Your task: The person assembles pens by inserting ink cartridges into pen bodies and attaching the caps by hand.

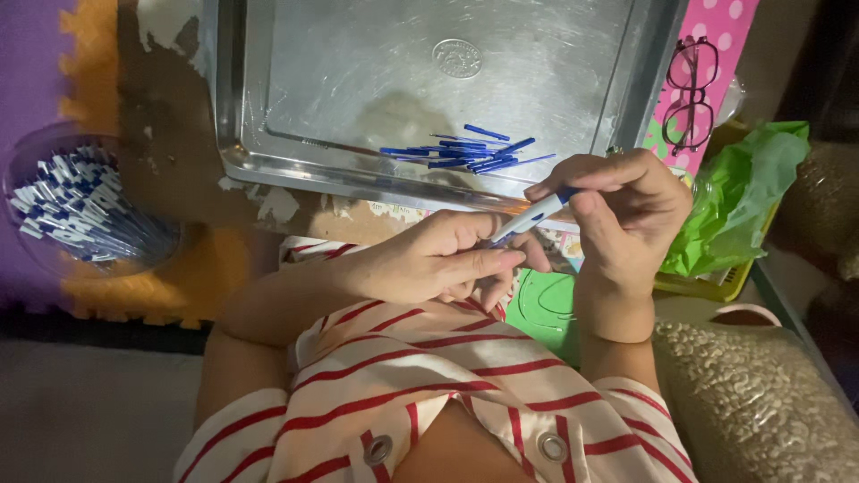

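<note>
The person holds a white pen [528,217] with a blue end between both hands, just in front of the near rim of a metal tray [268,165]. The long axis of the pen goes diagonally: the blue end points up and to the right, away from the body, and the other end points down and to the left, toward the person's lap. The right hand [626,210] is closed around the upper blue end, pinching it with thumb and fingers. The left hand [438,259] is also closed, and its fingertips grip the lower part of the pen. On the tray, near the hands, lies a small heap of blue pen parts [470,152]. Far to the left stands a clear bowl [31,246] full of white and blue pens. At the right lie a green plastic bag [743,192] and a pair of glasses [693,94].
</note>
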